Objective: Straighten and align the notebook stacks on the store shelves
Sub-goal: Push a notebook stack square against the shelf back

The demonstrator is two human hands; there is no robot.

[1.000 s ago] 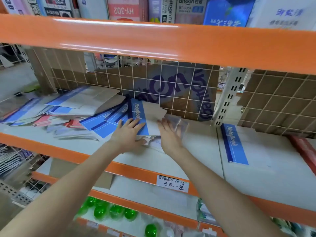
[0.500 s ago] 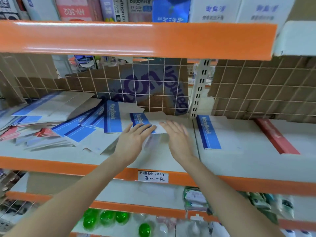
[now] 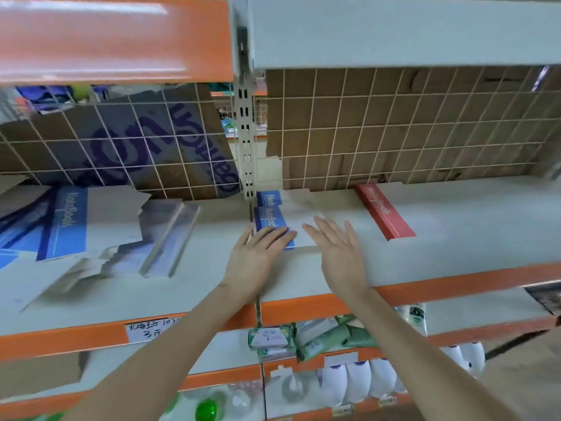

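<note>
- We see the shelf run wide and bare on the right, its orange front lip nearest us; a slotted upright post splits it from the left bay.
- The blue-spined notebook stack lies just right of that post, with open board on its right as far as the red-spined notebook — well apart.
- In the left bay, a loose heap of blue notebooks lies skewed.
- Our left hand rests flat, fingers straight, on the stack's near-left corner.
- Our right hand is also released — fingers spread at the stack's near-right edge; contact we cannot tell.
</note>
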